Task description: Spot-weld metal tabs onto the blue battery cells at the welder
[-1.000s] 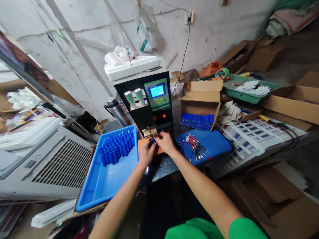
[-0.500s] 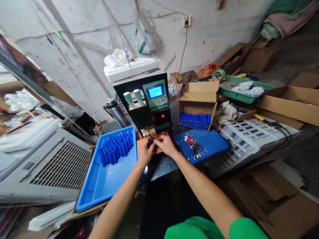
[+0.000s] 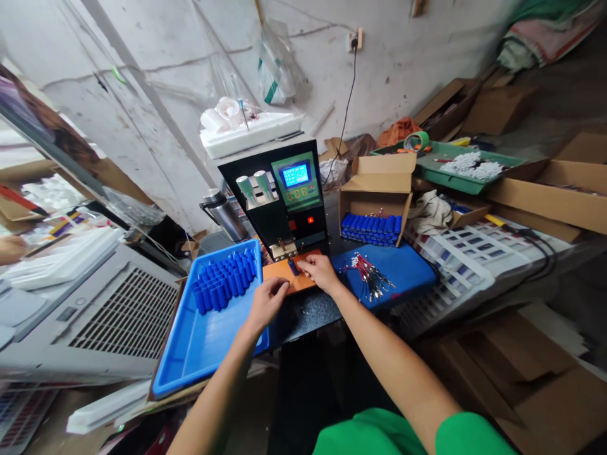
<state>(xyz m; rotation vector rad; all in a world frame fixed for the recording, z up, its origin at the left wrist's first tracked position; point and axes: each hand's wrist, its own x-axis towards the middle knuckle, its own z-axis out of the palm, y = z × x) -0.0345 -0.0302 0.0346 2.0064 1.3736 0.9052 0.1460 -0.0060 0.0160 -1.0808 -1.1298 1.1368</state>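
My right hand (image 3: 318, 272) is closed at the fingertips on a small dark blue cylindrical battery cell (image 3: 293, 268), over an orange board (image 3: 310, 259). My left hand (image 3: 268, 300) is beside the board's front left edge, near the blue tray. Its thumb and fingers are drawn together, and what they hold, if anything, is too small to make out. Just behind the cell are the metal electrodes (image 3: 283, 248) of a black spot welder (image 3: 303, 218) with a lit screen. To the right, a bundle of red and black wire leads (image 3: 368, 278) rests on a blue mat (image 3: 408, 272).
Left of the welder, a blue tray (image 3: 190, 354) holds rows of upright blue cells (image 3: 222, 284). A cardboard box (image 3: 377, 183) with stacked blue cells stands behind the mat. A steel flask (image 3: 225, 215) is behind the tray. Farther right is a green tray (image 3: 441, 167) of white parts.
My left hand has moved away from the electrodes, down and to the left. My right hand has shifted slightly right, and the cell now shows more plainly at its fingertips.
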